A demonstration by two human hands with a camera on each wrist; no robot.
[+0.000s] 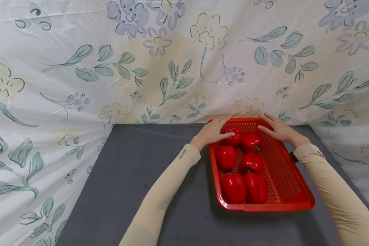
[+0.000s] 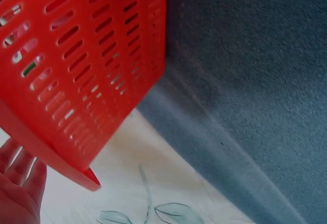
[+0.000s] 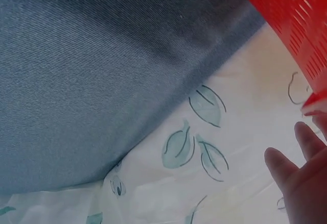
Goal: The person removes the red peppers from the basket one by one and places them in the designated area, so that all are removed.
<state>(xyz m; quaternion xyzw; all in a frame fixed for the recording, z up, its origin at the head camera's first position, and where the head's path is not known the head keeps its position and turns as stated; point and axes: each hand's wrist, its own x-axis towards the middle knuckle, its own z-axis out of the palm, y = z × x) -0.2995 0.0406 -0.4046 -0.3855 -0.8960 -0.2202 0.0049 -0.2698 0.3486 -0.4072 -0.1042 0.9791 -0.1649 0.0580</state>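
A red plastic basket with slotted walls stands on the dark table, holding several glossy red bell peppers mostly along its left side. My left hand is at the back left corner, fingers extended along the rim and thumb reaching over a bell pepper with a green stem. Over the back right corner, my right hand has its fingers spread. From the left wrist, the basket's outer wall appears close beside the fingers. Whether either hand touches the rim is unclear.
Dark grey cloth covers the table, extending left of the basket. Behind it hangs a white curtain with flowers and leaves, which also borders both sides. A small dark object shows beside the right cuff.
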